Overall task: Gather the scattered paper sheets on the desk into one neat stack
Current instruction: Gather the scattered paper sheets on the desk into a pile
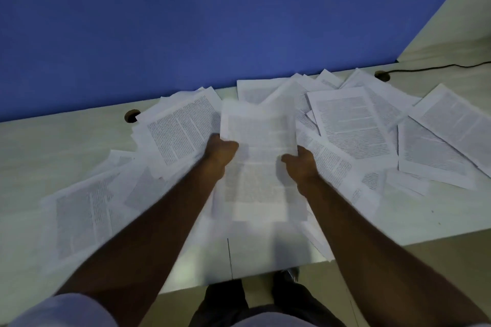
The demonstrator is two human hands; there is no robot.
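Many sheets: loose printed paper sheets (353, 125) lie fanned across the pale surface (53, 146), overlapping at odd angles, from the near left corner to the far right.
Backdrop: a blue partition (186, 21) stands along the far edge of the surface; two cable holes (131, 115) sit near it, and a dark cable (425, 69) runs off right from the right-hand hole.
Left spread: a large sheet (77, 215) lies near left, with a tilted thick clump (180, 130) beyond it, just left of the left hand.
Right spread: several sheets (438, 146) lie skewed to the right, well apart from the centre and closer to the right hand.
Held bundle: a small bundle of sheets (259, 125) is in the middle, straight ahead of the person, its long axis running near to far; it is blurred, so the count of sheets cannot be told.
Key relation: the bundle sits between the two hands, while the ungathered sheets lie outward on both sides; judged from this, the left clump is the nearest to pull in.
Left hand (220, 151): grips the bundle's near left edge, thumb on top, fingers curled under.
Right hand (300, 162): grips the near right edge likewise, thumb over the paper.
Hands together: apart by the bundle's width, both clamped on it.
Progress: judged early; most sheets are still scattered.
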